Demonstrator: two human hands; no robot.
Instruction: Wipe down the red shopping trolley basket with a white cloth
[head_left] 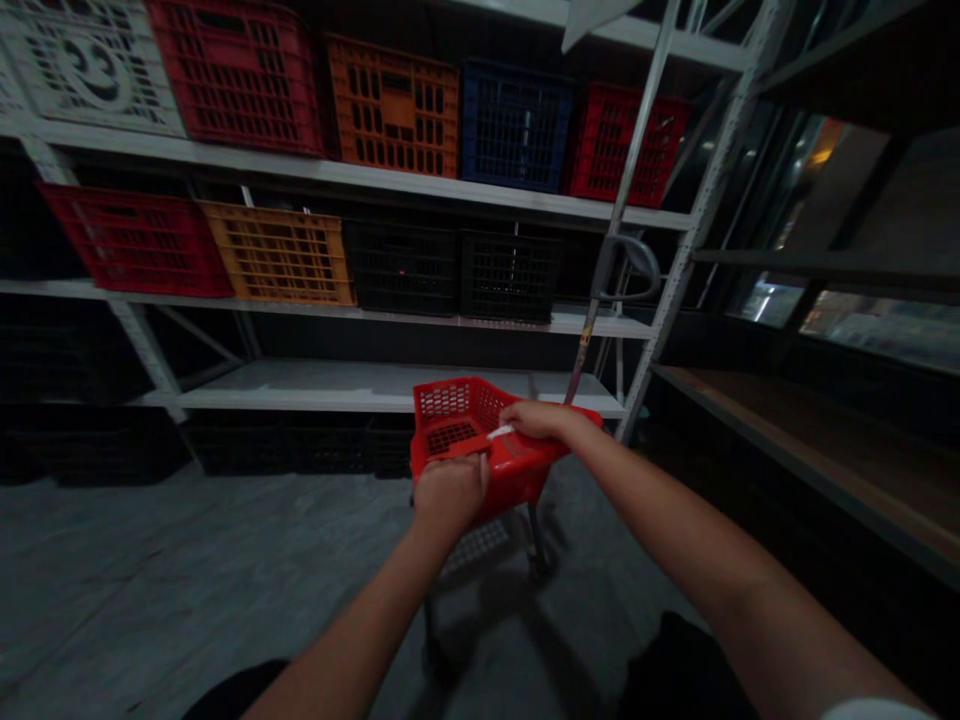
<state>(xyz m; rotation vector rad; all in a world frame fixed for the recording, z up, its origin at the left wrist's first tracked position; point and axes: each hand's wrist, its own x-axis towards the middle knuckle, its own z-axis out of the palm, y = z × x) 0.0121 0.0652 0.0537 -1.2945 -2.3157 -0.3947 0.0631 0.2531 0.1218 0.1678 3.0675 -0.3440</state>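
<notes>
A red plastic shopping cart stands on the floor in front of me, its mesh basket showing nothing inside. My left hand is closed around the near end of the cart's red handle. At the cart's right side, my right hand has its fingers curled on the handle area. A small white piece shows beside these fingers; whether it belongs to the cart is unclear. The underside of each grip is hidden.
A white metal rack ahead holds red, orange, blue, white and black crates. A long pole with a grey handle leans against it at the right. Wooden-topped shelving runs along the right side. Grey concrete floor lies to the left.
</notes>
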